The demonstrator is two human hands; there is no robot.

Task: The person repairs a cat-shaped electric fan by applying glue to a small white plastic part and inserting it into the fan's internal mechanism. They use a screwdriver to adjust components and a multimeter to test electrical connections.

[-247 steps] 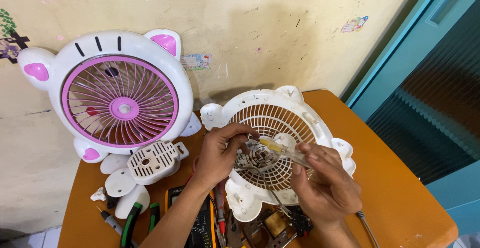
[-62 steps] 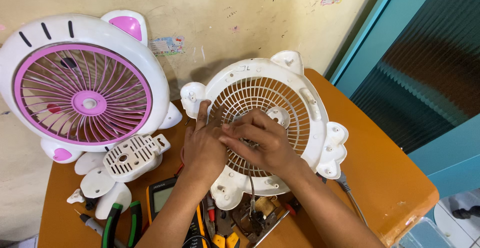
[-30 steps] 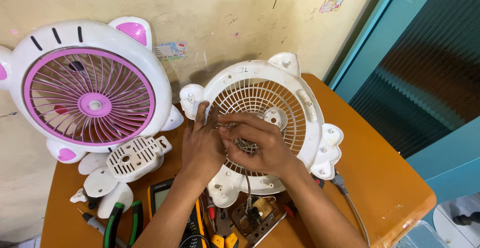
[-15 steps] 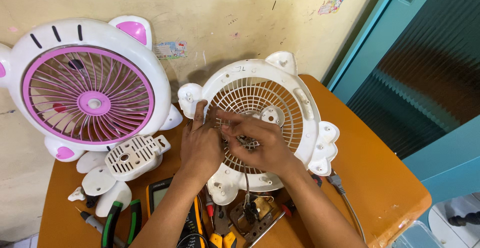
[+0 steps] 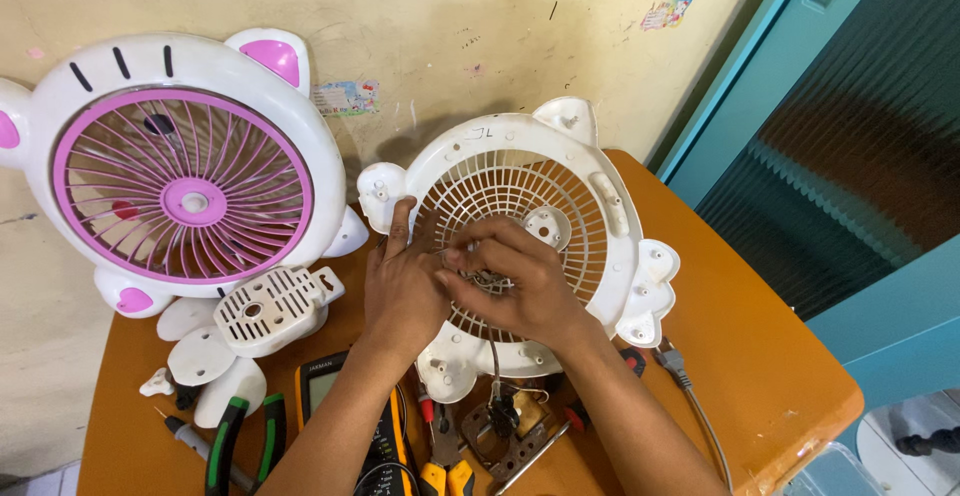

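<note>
A white fan housing [image 5: 600,196] with a round grille lies tilted on the orange table [image 5: 760,356]. My left hand [image 5: 400,281] rests on its left side, fingers against the grille. My right hand [image 5: 520,281] lies over the grille's middle, fingers curled around a small metal part [image 5: 487,281] with wires. Both hands touch each other over that part. A wire [image 5: 493,356] hangs from it down to a small motor frame [image 5: 505,426] at the table's front.
A white and pink cat-shaped fan front [image 5: 180,176] leans on the wall at left. White plastic parts [image 5: 270,306], green-handled pliers [image 5: 235,436], a multimeter [image 5: 330,386], a screwdriver [image 5: 185,431] and a power plug [image 5: 670,361] lie on the table. A teal door [image 5: 860,136] stands right.
Earlier my hands held the metal part above the grille; now both press it close against the grille's middle. The view has shifted slightly; the housing has barely moved.
</note>
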